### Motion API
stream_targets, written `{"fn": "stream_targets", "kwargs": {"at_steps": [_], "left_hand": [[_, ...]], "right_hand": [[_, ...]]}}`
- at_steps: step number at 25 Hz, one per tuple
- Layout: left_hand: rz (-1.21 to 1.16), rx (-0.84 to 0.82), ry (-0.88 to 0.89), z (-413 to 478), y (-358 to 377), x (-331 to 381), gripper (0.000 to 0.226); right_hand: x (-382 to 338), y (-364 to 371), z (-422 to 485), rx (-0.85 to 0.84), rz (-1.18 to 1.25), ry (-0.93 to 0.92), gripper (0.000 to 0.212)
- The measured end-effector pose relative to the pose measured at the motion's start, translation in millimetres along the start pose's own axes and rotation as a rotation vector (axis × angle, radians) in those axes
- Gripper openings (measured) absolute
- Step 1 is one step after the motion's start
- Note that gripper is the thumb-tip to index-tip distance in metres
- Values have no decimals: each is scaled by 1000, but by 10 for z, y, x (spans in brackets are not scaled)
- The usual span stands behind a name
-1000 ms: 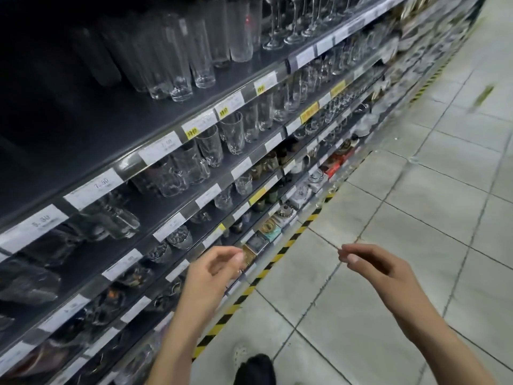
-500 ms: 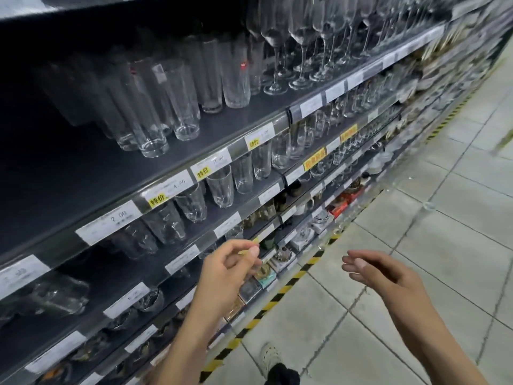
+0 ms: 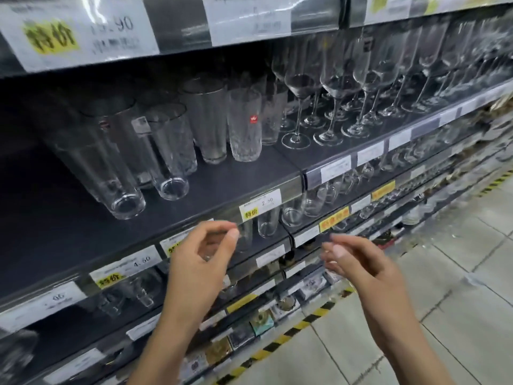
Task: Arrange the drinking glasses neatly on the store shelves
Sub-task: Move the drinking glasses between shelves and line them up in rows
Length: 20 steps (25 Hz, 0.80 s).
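Head view puts us close to a dark shelf (image 3: pixel 227 187) of glassware. Our left hand (image 3: pixel 200 262) hovers in front of the shelf's price-tag rail, fingers curled loosely with thumb and forefinger nearly meeting, gripping nothing that we can see. Our right hand (image 3: pixel 358 262) hangs just beside it over the aisle, fingers slack and apart, also empty. Neither touches a glass.

On the shelf at left stand tall plain tumblers (image 3: pixel 116 168), all empty; the nearest two sit forward of the rest. Behind them is a smoother tall glass (image 3: pixel 206 120), and beside it a textured tumbler (image 3: pixel 244 126) with a small red sticker. To the right, rows of stemmed wine glasses (image 3: pixel 299 101) stand upright, bowls empty, running off along the shelf. Below the rail, short empty tumblers (image 3: pixel 268 223) fill the next shelf. Yellow-and-white price tags (image 3: pixel 261 207) line each rail. A yellow-and-black striped strip (image 3: pixel 305 320) edges the tiled floor (image 3: pixel 444 301).
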<state>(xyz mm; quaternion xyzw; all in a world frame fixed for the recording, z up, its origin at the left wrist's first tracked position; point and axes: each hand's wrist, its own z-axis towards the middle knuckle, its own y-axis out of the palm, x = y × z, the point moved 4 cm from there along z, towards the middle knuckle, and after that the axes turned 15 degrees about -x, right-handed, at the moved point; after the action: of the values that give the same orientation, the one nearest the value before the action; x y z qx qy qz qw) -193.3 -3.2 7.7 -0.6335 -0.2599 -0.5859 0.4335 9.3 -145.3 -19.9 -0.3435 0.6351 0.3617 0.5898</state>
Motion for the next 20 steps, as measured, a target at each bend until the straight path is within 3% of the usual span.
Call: {"fn": "stream_targets", "kwargs": {"at_steps": [5, 8, 11, 15, 20], "left_hand": [[51, 387, -16, 461, -42, 92, 9], [94, 655, -65, 649, -143, 114, 31], [137, 824, -165, 745, -190, 63, 52], [193, 916, -261, 878, -142, 15, 64], [245, 898, -325, 1046, -223, -44, 70]], "right_hand": [[-448, 22, 939, -209, -63, -160, 35], [-584, 91, 1496, -264, -101, -180, 28], [-584, 208, 2004, -343, -270, -188, 44], [-494, 478, 2448, -518, -492, -108, 67], [-427, 715, 2711, -524, -486, -109, 64]]}}
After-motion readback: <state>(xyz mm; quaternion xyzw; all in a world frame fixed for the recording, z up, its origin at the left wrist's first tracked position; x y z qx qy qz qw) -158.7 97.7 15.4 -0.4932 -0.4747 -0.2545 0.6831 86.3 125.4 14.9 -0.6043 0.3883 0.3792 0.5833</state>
